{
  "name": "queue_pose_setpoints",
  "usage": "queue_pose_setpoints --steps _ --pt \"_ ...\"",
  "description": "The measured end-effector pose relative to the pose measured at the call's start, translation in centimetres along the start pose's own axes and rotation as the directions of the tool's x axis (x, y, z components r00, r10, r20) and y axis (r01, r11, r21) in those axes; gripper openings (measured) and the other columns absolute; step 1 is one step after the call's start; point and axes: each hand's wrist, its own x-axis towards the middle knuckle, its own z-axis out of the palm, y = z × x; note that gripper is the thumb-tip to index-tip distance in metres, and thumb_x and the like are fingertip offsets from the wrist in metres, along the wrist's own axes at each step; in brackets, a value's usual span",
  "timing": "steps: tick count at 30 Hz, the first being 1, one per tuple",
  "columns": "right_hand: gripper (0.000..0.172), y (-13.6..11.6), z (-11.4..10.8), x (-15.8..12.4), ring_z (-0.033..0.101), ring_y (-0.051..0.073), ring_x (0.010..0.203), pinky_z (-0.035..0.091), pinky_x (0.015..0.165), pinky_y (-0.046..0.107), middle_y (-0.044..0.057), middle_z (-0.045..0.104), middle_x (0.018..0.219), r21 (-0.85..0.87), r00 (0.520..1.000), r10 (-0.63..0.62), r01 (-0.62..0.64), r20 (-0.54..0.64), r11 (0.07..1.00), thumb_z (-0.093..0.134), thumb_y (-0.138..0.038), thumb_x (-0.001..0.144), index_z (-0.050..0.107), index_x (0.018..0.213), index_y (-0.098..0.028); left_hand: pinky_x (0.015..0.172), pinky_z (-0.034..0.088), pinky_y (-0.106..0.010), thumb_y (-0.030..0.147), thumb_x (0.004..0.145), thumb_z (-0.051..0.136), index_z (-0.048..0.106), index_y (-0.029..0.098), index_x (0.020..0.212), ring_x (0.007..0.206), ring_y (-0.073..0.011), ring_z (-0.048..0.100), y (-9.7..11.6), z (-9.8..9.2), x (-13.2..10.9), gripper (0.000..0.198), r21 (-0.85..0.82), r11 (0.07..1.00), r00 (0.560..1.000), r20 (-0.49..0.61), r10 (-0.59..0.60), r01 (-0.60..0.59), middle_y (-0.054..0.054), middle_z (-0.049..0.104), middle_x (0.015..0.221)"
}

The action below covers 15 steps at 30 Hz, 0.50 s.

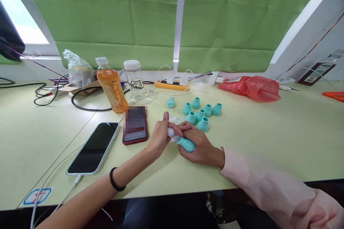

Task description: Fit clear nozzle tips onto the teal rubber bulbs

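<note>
My right hand [200, 145] is closed around a teal rubber bulb [187, 144] just above the pale green table [268, 139]. My left hand [160, 134] pinches a small white piece [171, 132] at the bulb's left end, so both hands meet at the middle of the table. A little white lump [176, 118] lies just behind my fingers. Several more teal bulbs [201, 113] stand in a cluster right behind my hands, and one lone teal bulb [171, 102] stands further left.
A red-cased phone [135, 126] and a larger dark phone [94, 147] on a white cable lie left of my hands. Behind stand an orange drink bottle [112, 87], a clear cup [134, 78], a yellow power strip [171, 84], and a red plastic bag [251, 88].
</note>
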Motion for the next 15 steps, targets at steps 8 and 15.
queue_pose_setpoints --steps 8,15 --pt "0.014 0.3 -0.5 -0.2 0.048 0.02 0.071 0.043 0.061 0.035 0.005 0.055 0.067 -0.106 0.984 -0.153 0.162 0.086 0.981 0.048 -0.019 0.065 0.051 0.078 -0.017 0.051 0.041 -0.025 0.056 0.077 0.029 0.037 0.016 0.039 0.049 -0.0117 0.051 0.3 -0.8 0.7 0.056 -0.172 0.97 0.979 0.139 -0.147 0.17 -0.006 0.06 0.053" --pt "0.004 0.6 -0.9 0.4 0.04 0.014 0.059 0.039 0.054 0.029 0.001 0.045 0.058 0.023 0.993 0.117 -0.117 -0.004 0.993 0.048 -0.019 0.067 0.045 0.069 -0.018 0.074 0.042 -0.031 0.041 0.084 0.028 0.055 0.014 0.065 0.075 -0.0181 0.056 -0.8 -1.8 2.0 0.042 0.576 0.743 0.901 -0.022 0.433 -0.343 -0.006 0.06 0.07"
